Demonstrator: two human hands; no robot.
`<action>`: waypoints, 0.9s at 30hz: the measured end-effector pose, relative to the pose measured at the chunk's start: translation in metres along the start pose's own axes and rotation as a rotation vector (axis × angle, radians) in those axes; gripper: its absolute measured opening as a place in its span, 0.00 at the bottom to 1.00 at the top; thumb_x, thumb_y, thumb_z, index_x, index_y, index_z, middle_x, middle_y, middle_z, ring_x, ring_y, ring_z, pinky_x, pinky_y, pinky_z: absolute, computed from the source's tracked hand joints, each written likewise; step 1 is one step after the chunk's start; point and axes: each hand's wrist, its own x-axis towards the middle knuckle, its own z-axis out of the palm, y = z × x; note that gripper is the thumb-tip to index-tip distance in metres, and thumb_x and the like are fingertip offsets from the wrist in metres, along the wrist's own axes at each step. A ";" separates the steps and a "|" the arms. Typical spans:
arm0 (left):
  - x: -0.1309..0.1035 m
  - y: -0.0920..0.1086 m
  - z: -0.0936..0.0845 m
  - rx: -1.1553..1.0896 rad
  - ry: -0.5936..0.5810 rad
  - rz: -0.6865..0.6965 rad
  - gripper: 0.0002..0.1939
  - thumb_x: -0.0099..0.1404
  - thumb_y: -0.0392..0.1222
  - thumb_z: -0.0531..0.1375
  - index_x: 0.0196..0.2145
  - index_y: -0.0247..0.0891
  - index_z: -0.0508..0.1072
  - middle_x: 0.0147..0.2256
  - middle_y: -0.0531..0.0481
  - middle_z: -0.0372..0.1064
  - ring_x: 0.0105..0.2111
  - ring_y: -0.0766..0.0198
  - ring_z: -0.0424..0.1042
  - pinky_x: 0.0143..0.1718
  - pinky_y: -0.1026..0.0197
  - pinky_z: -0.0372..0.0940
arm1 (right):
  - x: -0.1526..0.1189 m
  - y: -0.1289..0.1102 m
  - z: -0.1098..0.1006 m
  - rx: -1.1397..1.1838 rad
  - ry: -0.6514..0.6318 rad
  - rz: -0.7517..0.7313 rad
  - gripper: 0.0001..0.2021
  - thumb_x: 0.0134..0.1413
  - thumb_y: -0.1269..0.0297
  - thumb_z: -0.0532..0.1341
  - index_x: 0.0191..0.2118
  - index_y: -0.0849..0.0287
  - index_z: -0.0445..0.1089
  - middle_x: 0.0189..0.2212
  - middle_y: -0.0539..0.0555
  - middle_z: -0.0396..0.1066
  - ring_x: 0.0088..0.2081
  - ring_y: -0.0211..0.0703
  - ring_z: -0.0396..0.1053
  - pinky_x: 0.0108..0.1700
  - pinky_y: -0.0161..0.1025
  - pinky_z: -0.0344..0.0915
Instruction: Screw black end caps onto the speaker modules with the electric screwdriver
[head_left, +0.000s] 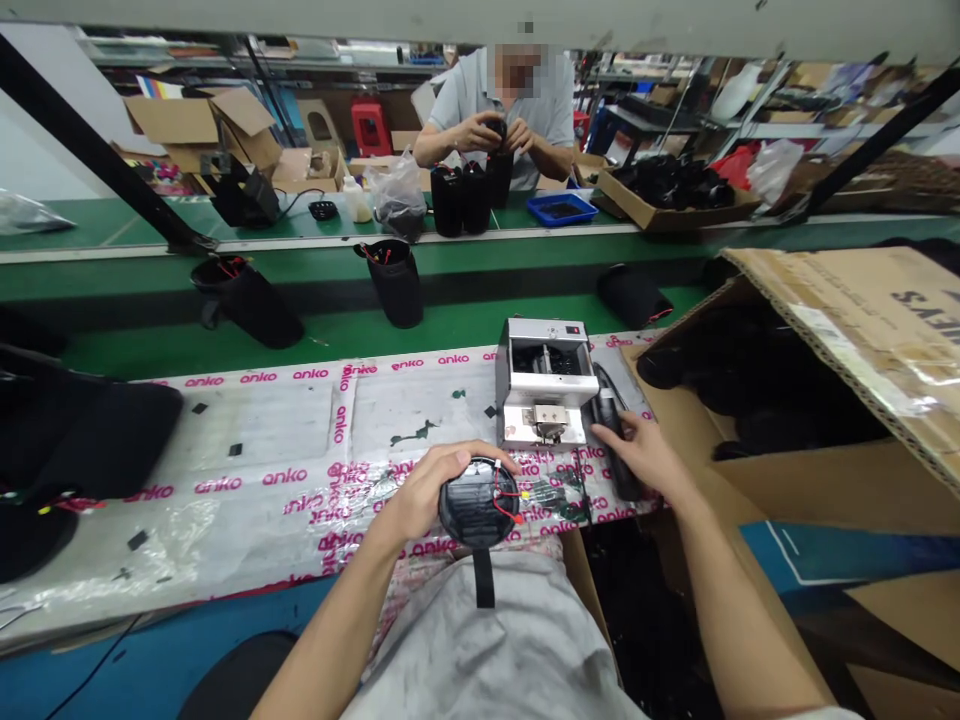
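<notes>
My left hand [429, 487] is wrapped round a black cylindrical housing [472, 508] at the front edge of the bench. Its round end faces up toward me, with red wires and a small white connector on it; a black strap [484, 578] hangs below. To the right, the fingers of my right hand [651, 455] close over a dark, stick-shaped tool [619, 468] that lies beside a machine. What kind of tool it is I cannot make out. The silver and black machine [551, 385] stands between and beyond my hands, with a metal block at its front.
Pink-lettered "anko" wrap covers the bench [255, 430]. A large cardboard box [817, 480] of black parts is at right. Beyond, black cylinders [397, 285] stand on a green belt [330, 345]. Across it a co-worker [499, 120] handles a black part. Dark housings [90, 420] lie at left.
</notes>
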 end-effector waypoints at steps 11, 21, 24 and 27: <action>0.001 -0.007 0.003 -0.097 0.027 -0.005 0.27 0.79 0.56 0.53 0.46 0.36 0.87 0.46 0.37 0.85 0.47 0.46 0.82 0.54 0.52 0.71 | -0.039 -0.120 -0.009 1.053 -0.385 -0.341 0.29 0.46 0.31 0.76 0.27 0.53 0.73 0.15 0.40 0.56 0.11 0.26 0.42 0.14 0.31 0.47; 0.000 -0.010 0.003 -0.093 0.038 -0.023 0.28 0.79 0.57 0.53 0.47 0.35 0.87 0.47 0.37 0.85 0.48 0.45 0.82 0.56 0.51 0.71 | -0.047 -0.129 0.068 0.726 -0.291 -0.520 0.42 0.43 0.14 0.63 0.32 0.55 0.83 0.18 0.55 0.75 0.14 0.43 0.66 0.16 0.39 0.60; 0.001 -0.007 0.004 -0.074 0.036 -0.027 0.28 0.79 0.57 0.53 0.46 0.35 0.87 0.47 0.38 0.85 0.48 0.45 0.82 0.55 0.51 0.71 | -0.043 -0.119 0.075 0.704 -0.325 -0.469 0.44 0.41 0.12 0.63 0.32 0.56 0.85 0.17 0.55 0.75 0.13 0.42 0.66 0.15 0.38 0.59; 0.001 -0.003 0.005 -0.068 0.055 -0.030 0.28 0.77 0.59 0.54 0.45 0.35 0.87 0.47 0.38 0.86 0.49 0.43 0.82 0.56 0.50 0.71 | -0.038 -0.128 0.066 0.703 -0.421 -0.391 0.44 0.41 0.12 0.62 0.31 0.55 0.85 0.14 0.54 0.73 0.10 0.41 0.63 0.12 0.36 0.55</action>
